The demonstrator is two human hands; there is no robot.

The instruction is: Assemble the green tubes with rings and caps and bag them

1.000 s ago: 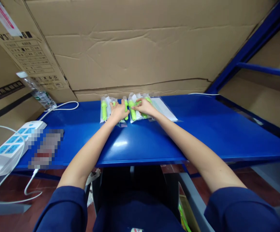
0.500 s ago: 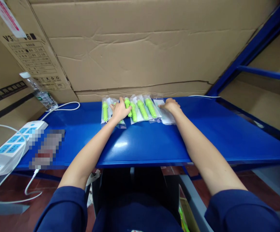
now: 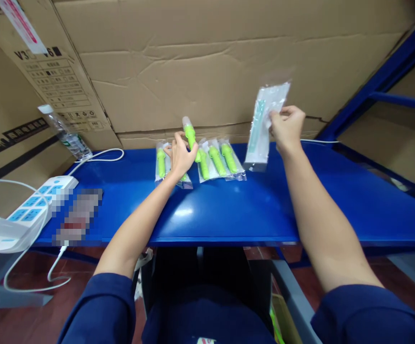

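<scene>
My left hand (image 3: 180, 157) grips a bright green stick with a clear tip (image 3: 190, 135) between thumb and fingers, tip pointing up and away. Under and beside that hand lie green sticks in clear bags, one bagged stick (image 3: 161, 163) to its left and another partly hidden beneath it. Three more bagged green sticks (image 3: 217, 161) lie side by side to the right. In my right hand (image 3: 288, 127) a clear plastic packet (image 3: 256, 131) is pinched by its right edge, held upright above the table; a white sheet and a teal strip show inside.
The blue table (image 3: 222, 215) ends at a cardboard wall (image 3: 211, 62) behind. On the left are a water bottle (image 3: 73, 142), a white power strip (image 3: 37, 205), a blurred-out phone (image 3: 80, 215) and white cables. A blue metal frame (image 3: 376, 71) stands at right.
My right hand has lifted the packet off the table, up and to the right. The green stick in my left hand has risen and its clear tip now shows.
</scene>
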